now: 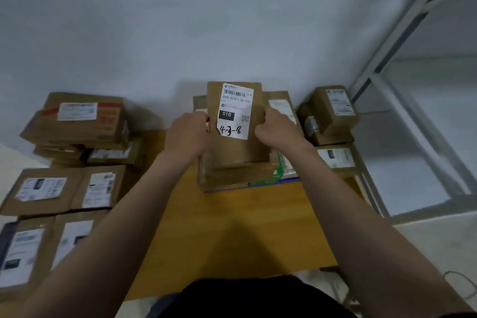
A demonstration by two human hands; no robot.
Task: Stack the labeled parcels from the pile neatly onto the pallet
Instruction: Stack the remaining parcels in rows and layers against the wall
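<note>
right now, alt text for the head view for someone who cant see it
The left hand and right hand grip a brown labeled parcel by its sides over a short stack on the wooden pallet. A pile of labeled parcels lies to the left, a smaller group to the right.

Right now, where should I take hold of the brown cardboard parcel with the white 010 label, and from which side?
Grip the brown cardboard parcel by its two long side edges, near the middle, one hand from each side, as the left hand and right hand do. It sits label up on the stack of boxes, so its sides are free to grasp.
</note>
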